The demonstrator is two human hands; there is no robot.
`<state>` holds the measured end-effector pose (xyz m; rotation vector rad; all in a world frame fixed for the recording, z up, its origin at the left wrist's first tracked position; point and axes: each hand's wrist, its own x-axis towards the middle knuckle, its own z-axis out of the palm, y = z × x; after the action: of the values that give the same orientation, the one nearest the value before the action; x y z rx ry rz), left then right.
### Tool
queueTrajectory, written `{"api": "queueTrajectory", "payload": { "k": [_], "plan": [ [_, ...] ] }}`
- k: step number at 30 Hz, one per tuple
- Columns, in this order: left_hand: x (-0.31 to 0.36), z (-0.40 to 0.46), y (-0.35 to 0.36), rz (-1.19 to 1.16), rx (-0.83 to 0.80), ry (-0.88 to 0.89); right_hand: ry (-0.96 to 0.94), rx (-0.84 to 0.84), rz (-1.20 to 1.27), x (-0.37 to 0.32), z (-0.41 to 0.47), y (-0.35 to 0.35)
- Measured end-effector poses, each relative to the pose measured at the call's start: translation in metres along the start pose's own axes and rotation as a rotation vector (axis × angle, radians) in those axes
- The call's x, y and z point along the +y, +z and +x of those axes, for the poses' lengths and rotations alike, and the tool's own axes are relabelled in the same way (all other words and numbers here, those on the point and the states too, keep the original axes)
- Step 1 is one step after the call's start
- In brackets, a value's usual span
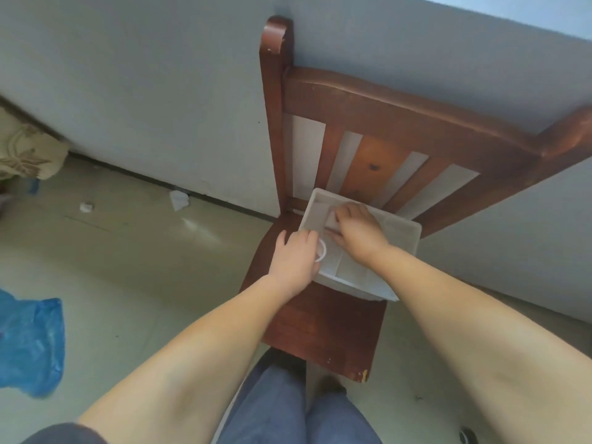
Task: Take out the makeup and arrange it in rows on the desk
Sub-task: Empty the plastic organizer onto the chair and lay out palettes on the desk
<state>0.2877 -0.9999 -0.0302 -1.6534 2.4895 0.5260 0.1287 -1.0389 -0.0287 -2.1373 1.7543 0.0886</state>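
Head view: white tray (402, 233) w/ dividers sits on chair (323, 318) seat, back edge against the slats, front corner hanging over the seat's right side. Left hand (296, 256) rests on tray's left rim, fingers curled over a white ring (321, 250); can't tell if it's pinched. Right hand (358, 230) is down in a mid compartment, fingers bent on something pale, prob makeup, but hidden. Risks: pressing the overhanging side could tip tray off seat; blind grab may fumble item onto floor. No desk in sight, so a carry is likely.
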Motion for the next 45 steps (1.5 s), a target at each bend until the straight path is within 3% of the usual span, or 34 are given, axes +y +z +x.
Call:
{"api": "queueTrajectory", "payload": {
  "k": [7, 14, 19, 24, 26, 38, 45],
  "plan": [
    [0.009, -0.076, -0.027, -0.132, 0.130, -0.225, -0.179, 0.026, -0.089, -0.023, -0.065, -0.023],
    [0.032, -0.227, 0.014, -0.378, 0.251, -0.569, -0.490, -0.043, -0.129, -0.082, -0.155, 0.003],
    [0.043, -0.356, 0.052, -0.481, 0.321, -0.904, -0.748, -0.196, -0.263, -0.153, -0.214, 0.034],
    [0.059, -0.494, 0.095, -0.553, 0.409, -1.224, -1.088, -0.247, -0.343, -0.246, -0.287, 0.077],
    [0.071, -0.552, 0.115, -0.574, 0.439, -1.333, -1.237, -0.270, -0.358, -0.281, -0.324, 0.100],
    [0.171, -0.910, 0.233, -0.585, 0.580, -1.813, -1.623, -0.415, -0.400, -0.483, -0.631, 0.245],
    [0.235, -1.036, 0.287, -0.661, 0.651, -2.073, -1.923, -0.461, -0.508, -0.572, -0.781, 0.299]
  ]
}}
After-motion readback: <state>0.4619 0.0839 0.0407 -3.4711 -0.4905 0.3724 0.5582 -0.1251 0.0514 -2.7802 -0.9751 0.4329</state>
